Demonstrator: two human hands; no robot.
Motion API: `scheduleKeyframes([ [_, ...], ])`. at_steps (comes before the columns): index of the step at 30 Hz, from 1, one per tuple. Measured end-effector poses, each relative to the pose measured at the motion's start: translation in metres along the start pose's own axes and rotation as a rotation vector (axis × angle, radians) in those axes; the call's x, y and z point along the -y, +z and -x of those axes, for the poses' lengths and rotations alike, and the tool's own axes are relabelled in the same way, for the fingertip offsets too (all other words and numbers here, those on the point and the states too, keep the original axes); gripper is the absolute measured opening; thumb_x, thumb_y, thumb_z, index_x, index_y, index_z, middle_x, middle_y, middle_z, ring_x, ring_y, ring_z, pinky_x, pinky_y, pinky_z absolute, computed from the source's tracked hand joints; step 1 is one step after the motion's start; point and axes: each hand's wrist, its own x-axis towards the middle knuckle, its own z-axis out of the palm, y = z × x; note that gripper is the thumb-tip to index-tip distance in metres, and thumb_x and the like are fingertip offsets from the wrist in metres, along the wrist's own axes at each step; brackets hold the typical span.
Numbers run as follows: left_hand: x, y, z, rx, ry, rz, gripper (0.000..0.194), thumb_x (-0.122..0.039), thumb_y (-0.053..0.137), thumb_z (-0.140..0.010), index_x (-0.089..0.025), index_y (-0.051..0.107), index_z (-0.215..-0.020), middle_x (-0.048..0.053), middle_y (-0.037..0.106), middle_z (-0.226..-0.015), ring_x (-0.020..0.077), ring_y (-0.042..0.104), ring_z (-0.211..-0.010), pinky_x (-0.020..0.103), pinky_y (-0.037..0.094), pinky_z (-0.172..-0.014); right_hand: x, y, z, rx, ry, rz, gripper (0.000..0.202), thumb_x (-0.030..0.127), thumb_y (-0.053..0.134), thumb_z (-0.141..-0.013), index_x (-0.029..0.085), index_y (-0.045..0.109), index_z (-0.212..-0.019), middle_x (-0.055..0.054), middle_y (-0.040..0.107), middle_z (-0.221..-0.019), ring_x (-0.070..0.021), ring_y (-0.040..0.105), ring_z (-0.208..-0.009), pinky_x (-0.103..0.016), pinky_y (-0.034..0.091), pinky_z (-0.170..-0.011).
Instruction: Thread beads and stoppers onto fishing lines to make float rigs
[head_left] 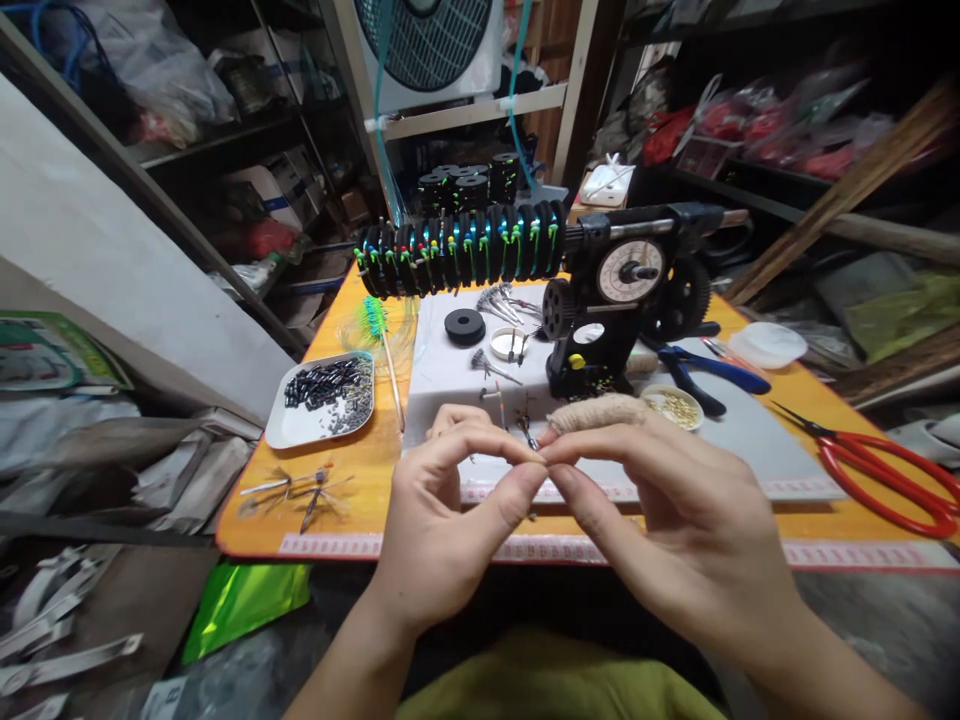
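Note:
My left hand (450, 520) and my right hand (660, 510) meet above the front of the white board (442, 390). On each, thumb and forefinger are pinched, and the tips touch. What lies between them is too small and too covered to name. A small dark metallic piece (529, 432) shows just beyond the fingertips; whether it is held I cannot tell. A wrap of beige tape (600, 410) covers a finger of my right hand. Behind the hands stands a black geared winder (607, 300) with a dial, its shaft carrying several black spools (461, 250) with green, red and yellow bits.
On the left are a white tray (274, 425) of black tubes and small metal parts, and a stick with a green tuft (375, 318). Blue-handled pliers (712, 370), a dish of gold beads (675, 405) and red scissors (885, 480) lie right. A fan (427, 45) stands behind.

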Motion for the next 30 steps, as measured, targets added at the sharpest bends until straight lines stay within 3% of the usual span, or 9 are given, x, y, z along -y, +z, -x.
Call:
scheduleKeyframes([
  [5, -0.003, -0.002, 0.002, 0.014, -0.020, -0.110, 0.008, -0.016, 0.066, -0.086, -0.022, 0.066, -0.081, 0.005, 0.061, -0.082, 0.0225, 0.055, -0.088, 0.038, 0.045, -0.080, -0.005, 0.000, 0.004, -0.079, -0.251, 0.276, 0.022, 0.005, 0.068, -0.081, 0.020, 0.065, -0.096, -0.008, 0.069, -0.097, -0.0209, 0.065, -0.090, -0.036, 0.058, -0.077],
  [9, -0.006, -0.003, 0.003, 0.042, -0.020, -0.208, 0.010, -0.014, 0.066, -0.085, -0.022, 0.063, -0.080, 0.005, 0.060, -0.085, 0.0233, 0.056, -0.089, 0.039, 0.046, -0.079, -0.010, -0.003, 0.006, -0.016, -0.442, 0.343, 0.018, 0.004, 0.070, -0.079, 0.016, 0.065, -0.091, -0.012, 0.071, -0.101, -0.0256, 0.064, -0.100, -0.038, 0.058, -0.078],
  [12, -0.006, -0.003, 0.003, 0.010, 0.111, -0.338, 0.011, -0.014, 0.068, -0.085, -0.024, 0.065, -0.083, 0.003, 0.066, -0.080, 0.0227, 0.056, -0.086, 0.041, 0.044, -0.080, -0.009, -0.003, 0.002, 0.030, -0.341, 0.280, 0.017, 0.003, 0.066, -0.082, 0.018, 0.062, -0.088, -0.008, 0.070, -0.094, -0.0200, 0.065, -0.089, -0.034, 0.056, -0.076],
  [17, -0.002, -0.009, 0.003, -0.034, 0.517, -0.641, 0.025, -0.007, 0.073, -0.080, -0.025, 0.068, -0.097, -0.001, 0.076, -0.082, 0.0217, 0.058, -0.085, 0.040, 0.039, -0.082, -0.004, -0.003, -0.005, 0.055, -0.094, 0.104, 0.016, 0.004, 0.061, -0.082, 0.020, 0.059, -0.084, -0.001, 0.068, -0.086, -0.0128, 0.067, -0.079, -0.024, 0.053, -0.068],
  [23, -0.005, -0.017, -0.003, 0.049, 0.702, -0.830, 0.022, -0.010, 0.075, -0.078, -0.021, 0.068, -0.096, -0.001, 0.077, -0.079, 0.0230, 0.058, -0.086, 0.041, 0.032, -0.084, -0.003, -0.010, -0.006, 0.191, -0.052, 0.014, 0.017, 0.003, 0.060, -0.082, 0.019, 0.057, -0.084, 0.000, 0.065, -0.084, -0.0112, 0.064, -0.080, -0.022, 0.050, -0.069],
  [26, -0.007, -0.014, -0.006, 0.044, 0.608, -0.803, 0.018, -0.008, 0.071, -0.079, -0.022, 0.063, -0.087, -0.002, 0.073, -0.074, 0.0226, 0.058, -0.084, 0.040, 0.033, -0.084, -0.004, -0.009, -0.005, 0.179, -0.136, 0.073, 0.015, 0.004, 0.059, -0.085, 0.018, 0.057, -0.091, -0.003, 0.065, -0.090, -0.0132, 0.065, -0.086, -0.023, 0.052, -0.073],
  [30, -0.005, -0.010, -0.005, 0.052, 0.229, -0.445, 0.018, -0.006, 0.063, -0.081, -0.024, 0.060, -0.084, 0.002, 0.064, -0.081, 0.0223, 0.055, -0.089, 0.038, 0.043, -0.083, -0.005, -0.005, -0.005, 0.104, -0.238, 0.248, 0.017, 0.005, 0.058, -0.090, 0.018, 0.057, -0.101, -0.008, 0.066, -0.102, -0.0165, 0.066, -0.096, -0.026, 0.054, -0.082],
])
